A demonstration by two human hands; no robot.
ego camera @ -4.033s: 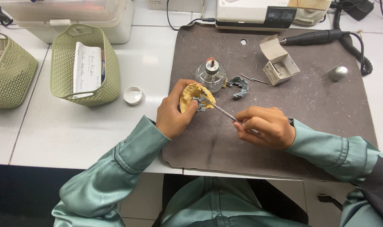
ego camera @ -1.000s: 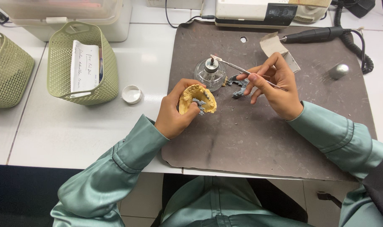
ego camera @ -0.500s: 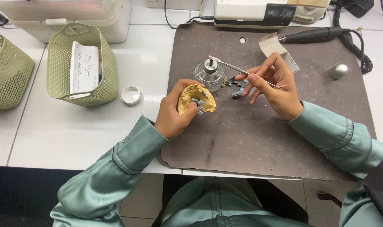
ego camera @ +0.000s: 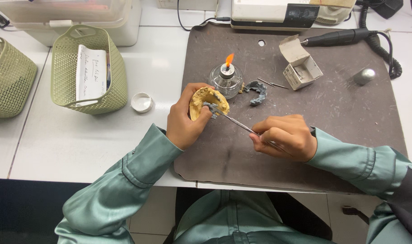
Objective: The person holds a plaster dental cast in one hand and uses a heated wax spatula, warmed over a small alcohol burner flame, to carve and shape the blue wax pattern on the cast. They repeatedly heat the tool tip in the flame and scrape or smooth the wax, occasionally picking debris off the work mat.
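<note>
My left hand [ego camera: 184,121] grips a yellow plaster dental cast [ego camera: 208,101] over the dark work mat [ego camera: 332,117]. A thin metal wax-carving tool [ego camera: 235,122] is pinched in my right hand [ego camera: 283,137], with its tip resting on the teeth of the cast. Just behind the cast stands a small glass spirit lamp [ego camera: 226,80] with an orange flame burning. A grey lump of wax [ego camera: 258,92] lies to the right of the lamp.
An open white cardboard box [ego camera: 301,64], a rotary handpiece with coiled cable [ego camera: 346,37] and a silver cap [ego camera: 364,76] lie at the mat's back right. Two green baskets [ego camera: 86,70] [ego camera: 9,77] and a white lid [ego camera: 142,102] are at left. Machines line the back edge.
My right hand has brought the tool back from the lamp's flame, down and left, and its tip now touches the cast. My left hand has kept the cast in place.
</note>
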